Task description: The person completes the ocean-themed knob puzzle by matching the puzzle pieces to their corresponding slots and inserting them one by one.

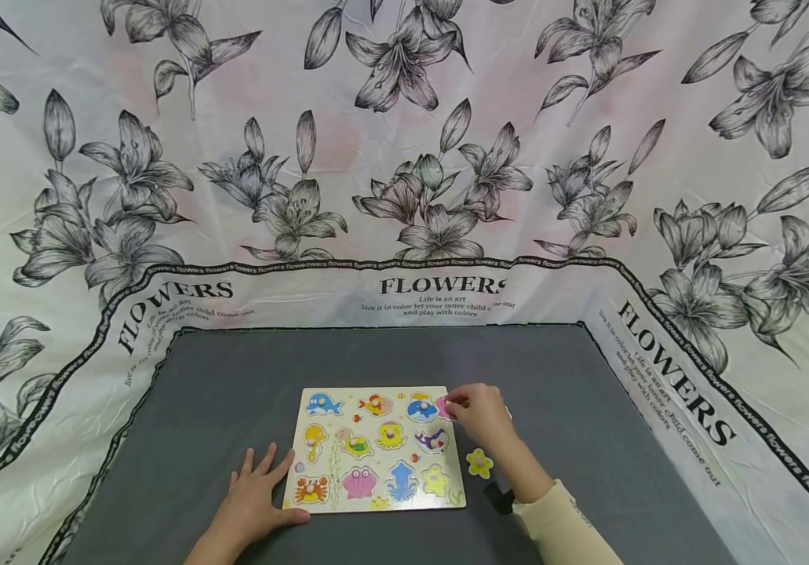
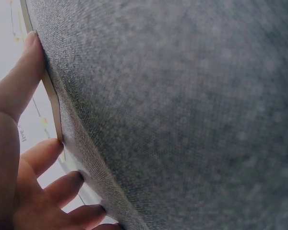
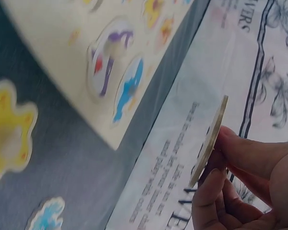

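Note:
A wooden peg puzzle board (image 1: 369,504) with sea-animal pictures lies on the grey cloth. My left hand (image 1: 252,498) is at its lower left corner, fingers spread, with thumb (image 2: 31,62) and forefinger touching the board's edges. By the upper right corner, my right hand (image 1: 482,414) pinches a pink puzzle piece (image 1: 442,407) between thumb and fingers. In the right wrist view that piece (image 3: 210,143) is edge-on, raised off the board, its face hidden. Crab, whale and octopus pieces sit in the board; the shell, squid and star spots show no knobs.
A yellow star piece (image 1: 479,464) lies right of the board. A blue piece (image 3: 47,215) is on the cloth, mostly hidden by my right hand in the head view. A small black object (image 1: 499,497) is at the right wrist. Flowered fabric (image 1: 439,294) surrounds the grey surface.

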The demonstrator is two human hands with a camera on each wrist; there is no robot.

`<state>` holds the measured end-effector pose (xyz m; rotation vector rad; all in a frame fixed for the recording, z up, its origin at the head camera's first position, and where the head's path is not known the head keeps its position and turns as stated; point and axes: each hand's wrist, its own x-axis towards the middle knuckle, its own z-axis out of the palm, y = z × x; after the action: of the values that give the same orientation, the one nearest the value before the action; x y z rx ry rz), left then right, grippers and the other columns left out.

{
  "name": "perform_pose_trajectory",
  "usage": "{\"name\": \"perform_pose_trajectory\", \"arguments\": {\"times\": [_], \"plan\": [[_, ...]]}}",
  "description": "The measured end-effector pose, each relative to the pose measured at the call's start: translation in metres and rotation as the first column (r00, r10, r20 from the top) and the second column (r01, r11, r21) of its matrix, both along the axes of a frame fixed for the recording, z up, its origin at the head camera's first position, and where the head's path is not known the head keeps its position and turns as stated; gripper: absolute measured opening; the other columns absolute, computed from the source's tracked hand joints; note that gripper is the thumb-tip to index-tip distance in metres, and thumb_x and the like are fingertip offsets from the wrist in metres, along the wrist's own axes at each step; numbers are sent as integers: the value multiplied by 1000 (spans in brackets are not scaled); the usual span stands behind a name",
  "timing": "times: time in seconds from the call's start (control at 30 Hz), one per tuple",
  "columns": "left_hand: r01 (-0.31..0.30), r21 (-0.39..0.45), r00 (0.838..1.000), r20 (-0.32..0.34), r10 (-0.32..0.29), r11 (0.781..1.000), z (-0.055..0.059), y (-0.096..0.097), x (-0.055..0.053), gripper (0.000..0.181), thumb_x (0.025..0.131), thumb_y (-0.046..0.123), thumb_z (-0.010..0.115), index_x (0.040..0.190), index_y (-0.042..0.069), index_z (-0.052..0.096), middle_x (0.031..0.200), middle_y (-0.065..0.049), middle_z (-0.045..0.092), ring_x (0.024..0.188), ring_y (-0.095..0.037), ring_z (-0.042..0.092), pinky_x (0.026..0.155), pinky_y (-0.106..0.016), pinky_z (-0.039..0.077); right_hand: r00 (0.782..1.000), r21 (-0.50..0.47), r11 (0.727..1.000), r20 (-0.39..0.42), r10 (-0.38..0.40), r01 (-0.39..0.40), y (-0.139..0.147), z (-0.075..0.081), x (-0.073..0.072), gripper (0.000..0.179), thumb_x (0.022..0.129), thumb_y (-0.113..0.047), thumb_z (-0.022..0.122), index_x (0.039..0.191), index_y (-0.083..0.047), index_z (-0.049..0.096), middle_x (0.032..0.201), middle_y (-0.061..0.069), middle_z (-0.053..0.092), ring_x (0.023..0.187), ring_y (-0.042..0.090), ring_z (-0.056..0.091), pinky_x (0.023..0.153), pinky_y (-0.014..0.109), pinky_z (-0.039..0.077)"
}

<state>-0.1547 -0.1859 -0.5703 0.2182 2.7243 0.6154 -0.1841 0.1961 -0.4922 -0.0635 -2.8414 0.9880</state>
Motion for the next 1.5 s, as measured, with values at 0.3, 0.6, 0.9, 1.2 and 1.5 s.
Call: {"name": "perform_pose_trajectory", "arguments": {"times": [0.3,0.6,0.9,1.2,1.5], "plan": [[-1,-4,1000,-2,1,1000,1,1,0,120,56,71,85,154,14,45,162,-26,28,148,-60,7,111,-78,14,998,3,998,2,64,-64,-27,1,1,7,88,-13,79,92,-8,81,82,1,73,66,11,58,59,24,53],[-7,-4,1000,1,7,1000,-1,-1,1,121,56,71,85,154,14,44,162,-26,28,148,-60,6,111,-78,14,986,2,986,-27,166,-166,-48,5,4,5,88,-12,79,91,-10,81,80,-1,74,62,7,57,55,20,51],[-6,-11,1000,11,6,1000,-3,0,-1,121,55,72,85,154,15,44,162,-26,28,148,-60,7,112,-77,14,969,13,969,-24,246,-246,-65,2,9,5,89,-13,78,91,-9,81,79,-3,72,63,4,56,55,19,49],[-6,-14,1000,-26,6,1000,0,-2,-1,120,56,71,85,154,13,45,161,-26,30,148,-60,8,111,-78,16,957,1,957,-6,289,-289,-85,-3,16,5,88,-14,79,90,-10,82,78,-4,71,68,4,56,60,20,49],[22,-20,999,-39,-23,1000,3,1,3,117,60,70,84,154,13,44,161,-28,30,147,-61,10,110,-79,18,937,-12,938,44,348,-347,-101,-17,28,5,87,-13,79,89,-9,81,79,-3,70,66,2,54,59,17,49]]}}
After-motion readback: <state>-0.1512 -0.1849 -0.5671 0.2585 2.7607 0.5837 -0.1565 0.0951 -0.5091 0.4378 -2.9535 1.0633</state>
